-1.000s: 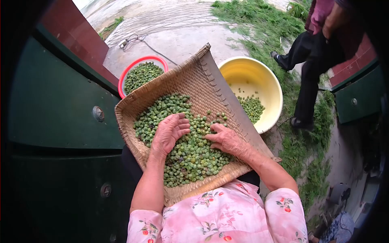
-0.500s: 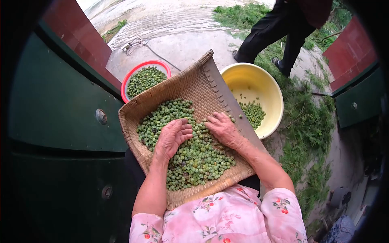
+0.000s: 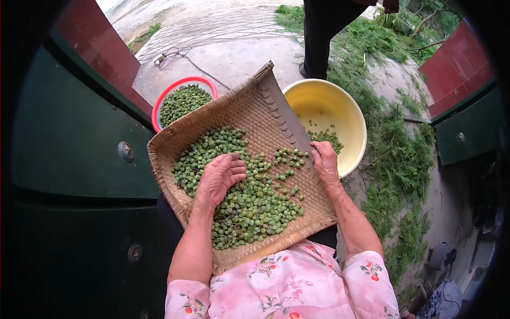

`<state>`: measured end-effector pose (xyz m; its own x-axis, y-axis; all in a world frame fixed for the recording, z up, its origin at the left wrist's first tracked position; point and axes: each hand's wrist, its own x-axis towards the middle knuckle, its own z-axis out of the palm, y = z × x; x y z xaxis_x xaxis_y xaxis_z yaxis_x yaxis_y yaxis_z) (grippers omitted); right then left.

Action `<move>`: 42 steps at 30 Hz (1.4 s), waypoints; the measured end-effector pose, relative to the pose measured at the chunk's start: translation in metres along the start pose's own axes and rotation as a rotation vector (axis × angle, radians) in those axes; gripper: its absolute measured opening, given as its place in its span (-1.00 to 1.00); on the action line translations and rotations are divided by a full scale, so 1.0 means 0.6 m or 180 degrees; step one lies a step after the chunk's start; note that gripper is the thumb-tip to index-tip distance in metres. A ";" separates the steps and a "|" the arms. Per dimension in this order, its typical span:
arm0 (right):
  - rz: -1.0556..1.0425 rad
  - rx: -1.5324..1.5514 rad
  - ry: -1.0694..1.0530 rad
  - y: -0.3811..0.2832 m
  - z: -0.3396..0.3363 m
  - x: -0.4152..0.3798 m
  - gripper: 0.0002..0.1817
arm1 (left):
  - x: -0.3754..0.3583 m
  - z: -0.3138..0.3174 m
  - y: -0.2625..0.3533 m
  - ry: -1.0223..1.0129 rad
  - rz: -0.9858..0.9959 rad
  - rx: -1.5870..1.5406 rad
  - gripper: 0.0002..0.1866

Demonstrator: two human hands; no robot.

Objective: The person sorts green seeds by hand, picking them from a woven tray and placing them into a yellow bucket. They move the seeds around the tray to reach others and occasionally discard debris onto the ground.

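Note:
A woven winnowing basket (image 3: 249, 109) lies tilted across my lap, holding a heap of small round green fruits (image 3: 255, 207). My left hand (image 3: 220, 178) rests over the heap, palm turned inward, fingers loosely curved and holding nothing I can see. At the basket's flat right edge is my right hand (image 3: 325, 159), its fingers bent inward; whatever they hold, if anything, is hidden. Several loose fruits lie scattered on the weave between both hands. Just beyond the right hand stands a yellow basin (image 3: 353, 122) with some green fruits in its bottom.
A red-rimmed bowl (image 3: 155, 114) full of green fruits stands behind the basket's left corner. Dark green door panels (image 3: 69, 133) flank my left. Cut green branches (image 3: 398, 170) cover the ground at right. A person in dark trousers (image 3: 321, 37) stands beyond the basin.
My right hand has moved right, from the fruits to the basket's edge, baring some weave with scattered fruits. The left hand has hardly moved. The person behind has shifted left.

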<state>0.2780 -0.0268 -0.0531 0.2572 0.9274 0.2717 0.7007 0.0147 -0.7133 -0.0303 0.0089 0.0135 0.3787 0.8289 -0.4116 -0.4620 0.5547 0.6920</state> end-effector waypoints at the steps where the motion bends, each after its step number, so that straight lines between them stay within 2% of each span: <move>1: -0.0017 -0.0028 -0.0052 -0.009 -0.004 0.003 -0.65 | 0.000 -0.001 0.000 -0.0010 0.0003 -0.0009 -0.64; 3: -0.0051 -0.0083 -0.0156 -0.033 -0.013 0.010 -0.63 | 0.001 -0.002 -0.001 -0.0027 0.0003 -0.0020 -0.63; 6: -0.0048 -0.0210 -0.0917 -0.034 -0.008 0.004 -0.57 | 0.002 -0.003 -0.001 -0.0046 0.0002 -0.0012 -0.63; 9: -0.0009 -0.0419 -0.1191 -0.066 -0.013 -0.006 -0.47 | 0.002 -0.004 -0.002 -0.0050 0.0009 -0.0024 -0.64; 10: 0.0074 -0.0643 -0.1401 -0.077 -0.016 -0.007 -0.38 | 0.002 -0.003 -0.001 -0.0045 0.0001 -0.0040 -0.64; 16: 0.0194 -0.0750 -0.0887 -0.085 0.017 -0.011 -0.43 | 0.002 -0.003 -0.001 -0.0040 -0.0005 -0.0053 -0.66; 19: -0.0037 -0.0571 -0.0842 -0.078 0.021 -0.004 -0.51 | 0.002 -0.004 -0.002 -0.0044 0.0003 -0.0055 -0.66; 22: 0.0130 -0.0849 -0.1062 -0.096 0.022 -0.004 -0.58 | 0.003 -0.005 -0.003 -0.0039 -0.0001 -0.0063 -0.66; 28: 0.0379 -0.0715 -0.1026 -0.081 0.037 -0.002 -0.71 | 0.002 -0.003 -0.001 -0.0007 -0.0014 -0.0057 -0.66; 31: 0.0202 -0.0473 -0.0916 -0.072 0.037 -0.009 -0.77 | 0.002 -0.003 0.000 -0.0018 -0.0020 -0.0040 -0.67; 34: -0.0097 -0.0076 -0.0631 -0.056 0.027 -0.003 -0.81 | 0.002 -0.002 -0.001 -0.0018 -0.0004 -0.0033 -0.67; 37: 0.0144 0.0008 -0.0194 -0.052 -0.009 0.021 -0.80 | 0.002 -0.003 -0.002 -0.0035 -0.0003 -0.0061 -0.67; 40: 0.0354 -0.0301 0.0103 -0.003 -0.041 0.051 -0.77 | 0.003 -0.003 -0.002 -0.0058 -0.0018 -0.0057 -0.68; 42: 0.0115 -0.0942 0.0301 0.007 -0.052 0.056 -0.75 | 0.003 -0.003 0.000 -0.0073 -0.0003 -0.0056 -0.68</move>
<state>0.3101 -0.0072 -0.0266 0.3365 0.8862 0.3184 0.8497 -0.1401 -0.5083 -0.0311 0.0107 0.0116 0.3973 0.8266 -0.3985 -0.4757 0.5569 0.6809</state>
